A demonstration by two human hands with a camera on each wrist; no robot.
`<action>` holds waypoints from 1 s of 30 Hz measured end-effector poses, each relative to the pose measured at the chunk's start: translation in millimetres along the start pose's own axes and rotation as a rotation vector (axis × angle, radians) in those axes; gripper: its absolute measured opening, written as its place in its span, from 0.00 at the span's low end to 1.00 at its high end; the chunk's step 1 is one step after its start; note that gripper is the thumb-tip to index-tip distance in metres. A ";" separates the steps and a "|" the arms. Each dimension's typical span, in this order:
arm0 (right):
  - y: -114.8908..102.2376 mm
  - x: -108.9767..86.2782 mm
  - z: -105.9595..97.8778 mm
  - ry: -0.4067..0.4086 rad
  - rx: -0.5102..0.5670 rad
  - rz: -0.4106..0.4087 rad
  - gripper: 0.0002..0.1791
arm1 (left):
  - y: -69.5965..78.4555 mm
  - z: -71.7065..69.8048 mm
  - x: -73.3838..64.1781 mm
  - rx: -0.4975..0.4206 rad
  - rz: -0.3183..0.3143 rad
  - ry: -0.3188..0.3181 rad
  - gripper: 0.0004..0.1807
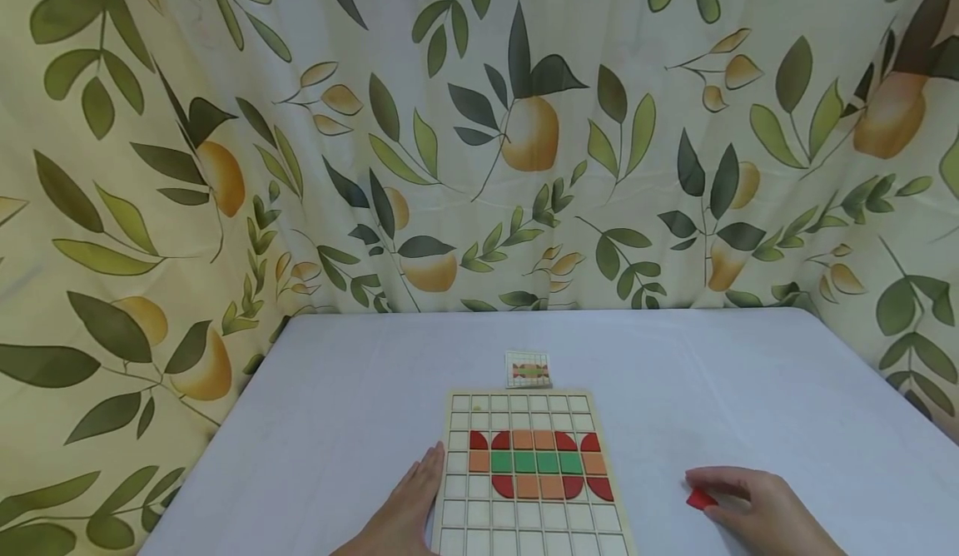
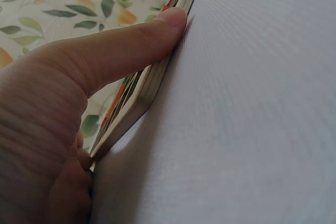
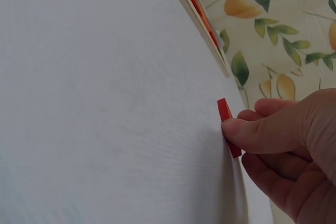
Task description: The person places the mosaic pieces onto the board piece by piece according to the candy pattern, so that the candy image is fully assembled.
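My right hand [image 1: 764, 502] pinches a small flat red tile [image 3: 229, 128] between thumb and fingertips, to the right of the board and close over the tabletop. The wooden grid board [image 1: 528, 516] bears red rounded tiles [image 1: 504, 487], orange square tiles [image 1: 533, 439] and several green square tiles [image 1: 536, 461] laid in rows. Along the board's left edge lies my left hand [image 1: 404, 498], its fingers extended. In the left wrist view, its straight thumb [image 2: 142, 40] presses on the board's side. Just beyond the far edge stands a small pattern card [image 1: 529, 370] showing a similar coloured design.
A white tabletop [image 1: 360, 389] spreads around the board on both sides. Behind it and to the sides hangs a curtain [image 1: 479, 206] printed with fruit and leaves, meeting the table's far edge.
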State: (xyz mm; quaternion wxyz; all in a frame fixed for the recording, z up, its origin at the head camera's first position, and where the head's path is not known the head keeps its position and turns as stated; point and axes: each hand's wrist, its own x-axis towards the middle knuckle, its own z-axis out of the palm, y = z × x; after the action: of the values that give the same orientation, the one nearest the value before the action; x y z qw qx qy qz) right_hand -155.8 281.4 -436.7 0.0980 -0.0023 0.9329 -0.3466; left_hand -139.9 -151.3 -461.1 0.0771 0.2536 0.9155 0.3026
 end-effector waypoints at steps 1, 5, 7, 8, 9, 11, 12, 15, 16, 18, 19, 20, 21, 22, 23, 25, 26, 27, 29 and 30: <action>-0.1 0.2 -0.8 -0.010 0.006 0.000 0.23 | 0.0 0.1 -0.1 -0.001 -0.008 -0.002 0.71; 1.7 1.2 -6.9 -0.051 0.000 -0.053 0.23 | -0.2 0.0 -0.4 0.001 -0.002 0.001 0.71; 4.1 1.2 -10.1 -0.069 -0.019 -0.098 0.23 | -0.6 -0.4 -0.5 0.009 0.018 0.006 0.70; 5.5 1.2 -11.5 -0.078 -0.027 -0.119 0.23 | -0.8 -0.5 -0.6 0.013 0.027 0.008 0.70; 6.9 1.2 -12.8 -0.087 -0.033 -0.137 0.23 | -1.0 -0.6 -0.6 0.018 0.035 0.009 0.70; 9.3 1.5 -14.2 -0.099 -0.041 -0.172 0.23 | -0.9 -0.6 -0.8 0.021 0.033 0.009 0.70; 10.3 1.7 -14.8 -0.104 -0.042 -0.189 0.22 | -0.5 -0.7 -0.9 0.018 0.028 0.007 0.70; 11.6 2.4 -15.3 -0.114 -0.040 -0.209 0.22 | 0.5 -0.7 -0.7 0.010 0.006 -0.001 0.70; 11.5 2.6 -15.3 -0.115 -0.040 -0.212 0.22 | 0.9 -0.7 -0.7 0.009 -0.003 -0.002 0.70; 10.7 3.1 -15.2 -0.120 -0.035 -0.206 0.22 | 1.6 -0.6 -0.5 0.008 -0.019 -0.005 0.71; 9.9 3.4 -14.8 -0.121 -0.030 -0.199 0.22 | 1.8 -0.4 -0.5 0.009 -0.024 -0.005 0.71; 9.1 3.7 -14.3 -0.122 -0.026 -0.195 0.23 | 2.0 -0.2 -0.6 0.007 -0.029 -0.005 0.71; 8.0 4.1 -13.8 -0.124 -0.020 -0.192 0.23 | 2.3 -0.1 -0.6 0.009 -0.037 -0.006 0.71; 6.8 4.4 -13.2 -0.127 -0.013 -0.191 0.23 | 2.5 0.2 -0.6 0.008 -0.044 -0.007 0.71; 5.5 4.9 -12.4 -0.128 -0.006 -0.191 0.23 | 2.6 0.3 -0.5 0.004 -0.051 -0.009 0.71; 2.6 5.4 -10.7 -0.130 0.002 -0.203 0.23 | 2.5 0.7 -0.4 -0.001 -0.060 -0.011 0.71; 0.9 5.6 -9.8 -0.130 0.002 -0.215 0.23 | 2.4 0.8 -0.4 -0.003 -0.063 -0.012 0.71; -0.9 5.9 -8.8 -0.131 0.004 -0.224 0.23 | 2.0 0.9 -0.4 -0.002 -0.063 -0.012 0.71; -4.8 6.2 -6.5 -0.120 0.000 -0.251 0.22 | 1.3 1.0 -0.4 -0.003 -0.056 -0.010 0.71; -7.0 6.6 -5.3 -0.111 -0.007 -0.269 0.22 | 1.0 1.1 -0.5 -0.003 -0.053 -0.009 0.71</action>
State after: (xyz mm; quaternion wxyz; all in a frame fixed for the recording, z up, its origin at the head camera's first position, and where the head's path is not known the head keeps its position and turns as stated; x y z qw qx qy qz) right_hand -163.7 279.0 -429.4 0.1023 -0.1468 0.9185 -0.3527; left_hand -138.7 -150.3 -461.4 0.0894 0.2304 0.9212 0.3006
